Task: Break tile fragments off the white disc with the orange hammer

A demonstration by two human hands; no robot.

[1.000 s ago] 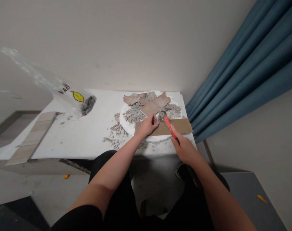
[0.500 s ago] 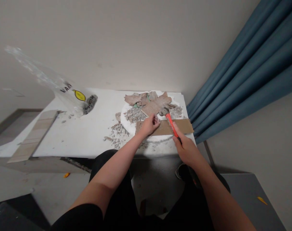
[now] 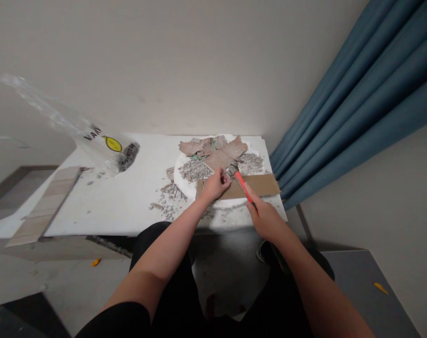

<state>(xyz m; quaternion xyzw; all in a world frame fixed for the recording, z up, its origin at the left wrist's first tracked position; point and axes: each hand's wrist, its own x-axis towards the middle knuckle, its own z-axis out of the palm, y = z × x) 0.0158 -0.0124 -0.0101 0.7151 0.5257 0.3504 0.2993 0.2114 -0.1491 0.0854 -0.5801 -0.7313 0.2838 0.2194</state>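
My right hand [image 3: 266, 217] is wrapped round the handle of a hammer [image 3: 242, 182] with a red-orange grip. The hammer's metal head is low over the brown board [image 3: 262, 186], close to the fingertips of my left hand [image 3: 216, 185]. The left fingers are pinched together over the board's left part; whatever they hold is too small to make out. Behind the hands, torn brownish sheet pieces [image 3: 218, 157] lie over grey rubble [image 3: 195, 170] on a round white base [image 3: 180, 177].
A clear plastic bag [image 3: 89, 134] with grey bits at its bottom stands on the left of the white table [image 3: 128, 199]. A striped strip [image 3: 47, 202] lies along the left edge. Loose fragments [image 3: 167, 202] are scattered left of the base. A blue curtain [image 3: 340, 103] hangs at the right.
The hammer head has come down and to the left, close to my left fingertips, and my right hand has moved with it. My left hand keeps its pinch over the board.
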